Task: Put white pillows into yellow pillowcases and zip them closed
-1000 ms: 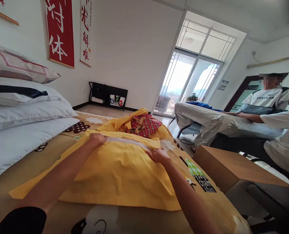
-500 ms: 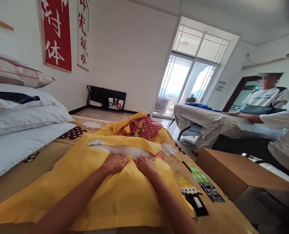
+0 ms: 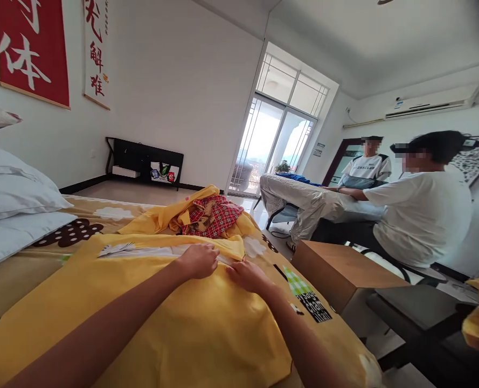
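Note:
A yellow pillowcase (image 3: 191, 334) lies spread on the bed in front of me, with a white pillow (image 3: 150, 252) showing through the slit-like opening along its far side. My left hand (image 3: 201, 261) is closed at that opening, its fingers curled over the near edge of the cloth. Close to its right, my right hand (image 3: 248, 275) pinches the yellow edge near the opening's right end. Beyond the opening lies a crumpled yellow cloth with a red plaid patch (image 3: 219, 215).
White pillows (image 3: 16, 188) are stacked at the left on the patterned bedsheet (image 3: 97, 213). A cardboard box (image 3: 344, 264) stands beside the bed at the right. Two people sit or stand at a plastic-covered table (image 3: 299, 196). A low black shelf (image 3: 142, 159) is by the far wall.
The view has swung right, bringing a second person into fuller sight. My hands have shifted toward the opening's right end, and the white gap between the cloth edges looks narrower.

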`<state>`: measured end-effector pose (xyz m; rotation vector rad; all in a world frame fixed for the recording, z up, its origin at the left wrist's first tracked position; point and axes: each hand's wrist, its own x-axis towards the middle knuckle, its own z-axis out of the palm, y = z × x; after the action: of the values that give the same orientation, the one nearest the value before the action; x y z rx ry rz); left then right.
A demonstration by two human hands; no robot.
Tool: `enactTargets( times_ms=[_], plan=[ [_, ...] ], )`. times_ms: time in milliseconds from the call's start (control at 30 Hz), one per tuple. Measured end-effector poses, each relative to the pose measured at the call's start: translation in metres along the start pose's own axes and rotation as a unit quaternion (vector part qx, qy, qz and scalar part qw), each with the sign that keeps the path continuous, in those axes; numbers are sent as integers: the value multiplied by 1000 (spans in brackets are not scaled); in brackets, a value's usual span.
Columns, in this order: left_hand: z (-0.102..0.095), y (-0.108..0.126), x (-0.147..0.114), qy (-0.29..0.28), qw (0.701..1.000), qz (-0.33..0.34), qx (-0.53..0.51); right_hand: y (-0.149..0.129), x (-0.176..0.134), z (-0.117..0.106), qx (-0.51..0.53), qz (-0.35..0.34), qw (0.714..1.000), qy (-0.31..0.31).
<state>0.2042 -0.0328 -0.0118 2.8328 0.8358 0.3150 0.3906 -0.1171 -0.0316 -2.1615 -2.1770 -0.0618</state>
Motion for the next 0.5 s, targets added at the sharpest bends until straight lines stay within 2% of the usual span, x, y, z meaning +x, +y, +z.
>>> enactTargets(
  times_ms=[100, 167, 233, 300, 400, 500],
  plan=[
    [41, 10, 19, -11, 999, 32, 0, 9, 8, -11, 7, -18, 1000, -16],
    [72, 11, 24, -4, 1000, 2, 1, 15, 16, -12, 18, -40, 998, -37],
    [91, 9, 27, -14, 1000, -23, 15, 19, 32, -7, 19, -48, 997, -48],
    [94, 8, 33, -46, 998, -25, 30, 19, 55, 3, 3, -30, 999, -29],
    [78, 3, 47, -89, 995, -17, 40, 17, 87, 22, -25, 10, 999, 19],
    [63, -2, 69, -111, 993, 7, 43, 29, 100, 36, -25, 62, 996, 60]
  ],
)
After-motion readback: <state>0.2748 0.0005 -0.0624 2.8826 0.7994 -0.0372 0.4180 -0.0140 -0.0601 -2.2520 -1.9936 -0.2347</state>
